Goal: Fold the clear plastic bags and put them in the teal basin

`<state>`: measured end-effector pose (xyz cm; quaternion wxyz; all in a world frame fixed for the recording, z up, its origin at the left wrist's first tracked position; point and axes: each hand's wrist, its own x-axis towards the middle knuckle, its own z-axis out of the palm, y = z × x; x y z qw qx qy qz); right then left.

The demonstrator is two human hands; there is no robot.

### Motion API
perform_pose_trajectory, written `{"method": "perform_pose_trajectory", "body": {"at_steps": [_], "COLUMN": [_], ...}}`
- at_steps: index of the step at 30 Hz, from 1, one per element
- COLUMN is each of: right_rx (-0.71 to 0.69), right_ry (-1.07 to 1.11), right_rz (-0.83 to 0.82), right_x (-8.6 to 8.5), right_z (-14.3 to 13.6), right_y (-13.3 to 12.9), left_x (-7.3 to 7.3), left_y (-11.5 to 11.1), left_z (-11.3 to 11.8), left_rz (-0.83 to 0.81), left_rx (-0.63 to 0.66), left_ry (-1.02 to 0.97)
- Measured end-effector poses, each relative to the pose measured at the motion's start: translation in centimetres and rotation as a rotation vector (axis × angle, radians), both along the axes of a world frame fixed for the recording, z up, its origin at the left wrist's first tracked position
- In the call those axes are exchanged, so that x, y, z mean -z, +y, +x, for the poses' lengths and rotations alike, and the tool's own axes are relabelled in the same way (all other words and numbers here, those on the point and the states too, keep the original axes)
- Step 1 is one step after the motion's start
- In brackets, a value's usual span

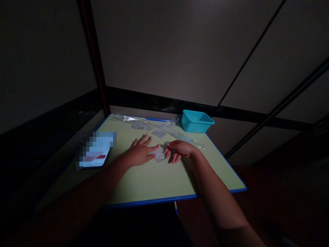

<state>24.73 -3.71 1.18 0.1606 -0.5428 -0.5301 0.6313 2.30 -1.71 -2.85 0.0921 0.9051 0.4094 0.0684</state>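
A small clear plastic piece (159,155) lies on the pale green table (151,185) between my two hands. My left hand (141,151) rests over the table with its fingers spread, two of them touching the left side of the plastic. On the other side, my right hand (179,150) is curled with its fingertips at the plastic's right edge; whether they pinch it is too small to tell. Several thin clear plastic bags or strips (144,125) lie flat beyond my hands.
A turquoise basket (195,126) stands at the table's back right corner. A lit tablet or phone (96,151), partly blurred out, lies at the left edge. Wall panels rise behind the table, which has a blue rim.
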Motion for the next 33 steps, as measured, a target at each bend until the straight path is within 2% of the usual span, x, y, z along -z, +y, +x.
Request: {"method": "perform_pose_trajectory", "body": {"at_steps": [2,5,10,18,23,29,33], "right_rx": [0.013,0.053,0.009,-0.104,-0.118,-0.115,-0.083], "right_ry": [-0.03,-0.101,-0.422,-0.534,-0.564,-0.469,-0.217], "right_rz": [0.049,0.217,0.469,0.417,0.384,0.403,0.41], "right_x": [-0.1,0.2,0.6,0.6,0.5,0.7,0.6], "right_z": [0.1,0.1,-0.3,-1.1,-1.4,-1.7,-1.6], "right_y": [-0.1,-0.1,0.0,-0.3,-0.4,-0.5,-0.8], "left_x": [0.0,-0.2,-0.5,-0.3,-0.4,-0.3,-0.3], "left_y": [0.0,-0.1,-0.6,-0.6,-0.7,-0.6,0.0], "left_z": [0.0,0.2,0.5,0.6,0.6,0.6,0.9], "left_rz": [0.025,0.072,0.083,0.038,0.031,0.045,0.071], "left_rx": [0.005,0.024,0.071,0.071,0.066,0.049,0.004], "left_ry": [-0.005,-0.042,-0.071,-0.043,-0.035,-0.066,-0.233]}}
